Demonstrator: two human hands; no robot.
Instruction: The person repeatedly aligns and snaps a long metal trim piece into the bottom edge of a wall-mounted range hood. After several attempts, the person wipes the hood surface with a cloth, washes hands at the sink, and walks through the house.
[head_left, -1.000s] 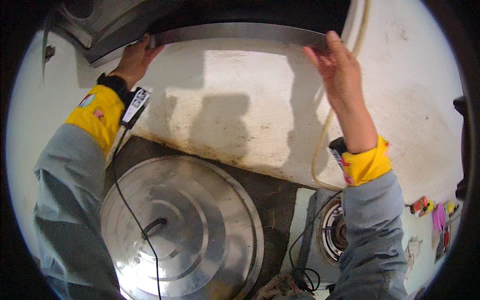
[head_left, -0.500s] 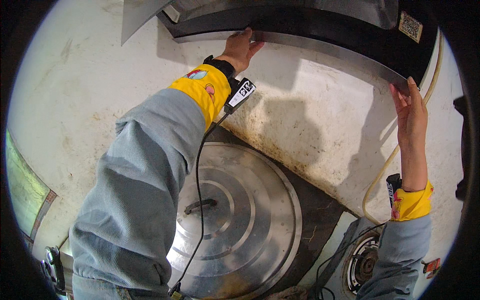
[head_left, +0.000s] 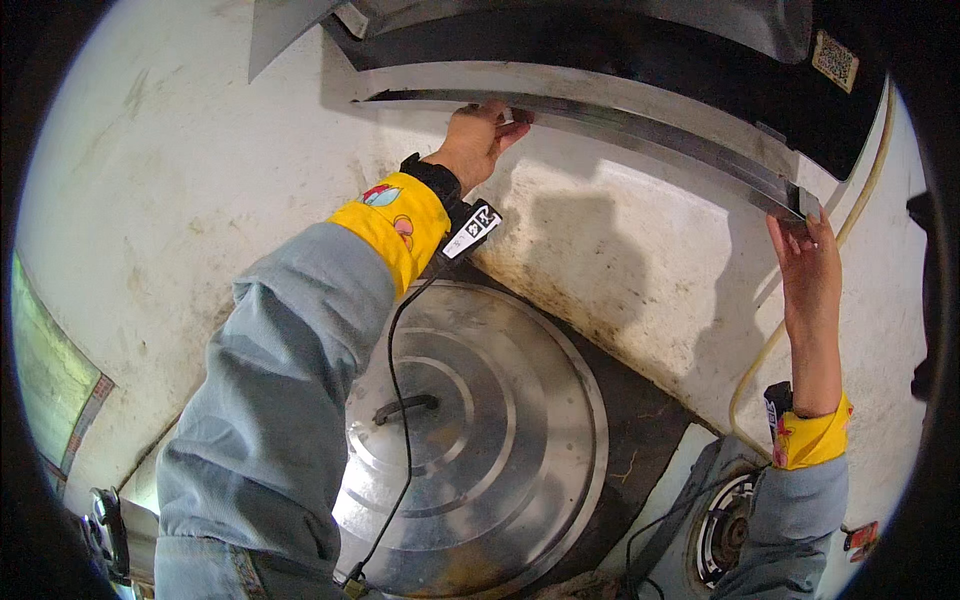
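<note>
A long, narrow metal strip that looks like a drip tray (head_left: 650, 128) hangs just beneath the black range hood (head_left: 620, 50). My left hand (head_left: 475, 145) grips it left of its middle, thumb and fingers closed at its lower edge. At its right end, my right hand (head_left: 806, 262) pinches the corner from below between the fingertips. The strip stands a little apart from the hood, and a pale band of the hood's underside shows between them. What lies inside the strip is hidden from this angle.
Below my arms a large round metal lid (head_left: 500, 400) with a dark handle covers the stove top. A gas burner (head_left: 728, 525) is at the lower right. A beige hose (head_left: 868, 195) runs down the stained white wall (head_left: 200, 190). A black cable (head_left: 398, 375) hangs from my left wrist.
Both hands have moved down, taking the drip tray away from the hood's lower edge. A gap has opened between tray and hood, widest toward the right end.
</note>
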